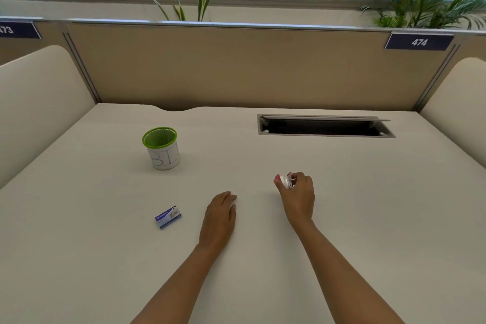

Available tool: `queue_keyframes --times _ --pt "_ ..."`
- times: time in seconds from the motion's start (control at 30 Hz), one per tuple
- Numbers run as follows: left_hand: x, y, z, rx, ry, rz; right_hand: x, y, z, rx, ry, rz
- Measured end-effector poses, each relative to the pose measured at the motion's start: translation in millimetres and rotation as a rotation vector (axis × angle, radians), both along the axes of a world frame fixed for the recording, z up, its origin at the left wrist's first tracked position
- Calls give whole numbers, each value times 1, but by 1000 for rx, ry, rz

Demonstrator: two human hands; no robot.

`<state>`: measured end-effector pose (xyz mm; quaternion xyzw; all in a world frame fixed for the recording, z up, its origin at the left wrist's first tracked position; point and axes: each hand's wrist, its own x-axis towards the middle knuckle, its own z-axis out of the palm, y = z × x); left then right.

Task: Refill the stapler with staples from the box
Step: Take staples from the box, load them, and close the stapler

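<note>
Currently the right hand point(297, 192) curls its fingers round the small pink stapler point(283, 181), low over the surface point(342, 231). The left hand point(219, 216) rests flat and empty, the box point(168, 217) lying near its left. Such a small one-handed grip may slip, and opening the box carelessly could spill its contents.

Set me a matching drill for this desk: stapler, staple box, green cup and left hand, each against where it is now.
Things:
1 stapler
2 staple box
3 green cup
4 left hand

Places:
A standing upright, farthest away
B gripped in the right hand
C open, holding nothing
D lying flat, left of the left hand

Pairs: 1-B, 2-D, 3-A, 4-C
</note>
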<state>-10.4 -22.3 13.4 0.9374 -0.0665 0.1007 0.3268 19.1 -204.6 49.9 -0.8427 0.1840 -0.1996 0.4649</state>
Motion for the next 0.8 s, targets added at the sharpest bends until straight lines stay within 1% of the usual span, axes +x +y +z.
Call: queue_keyframes --times 0.23,0.47,0.57,0.7,0.8 --pt "3 0 -4 14 -27 6 15 -3 -12 -127 153 -43" --pt "7 -2 -6 25 -31 24 24 -5 -9 -192 245 -44" --pt "7 -3 -7 45 0 37 25 -5 -9 -244 282 -29" --pt "8 -3 -9 66 26 34 23 -6 -10 -298 308 -20" --pt "8 -3 -10 80 32 33 19 -6 -14 -276 252 -6"
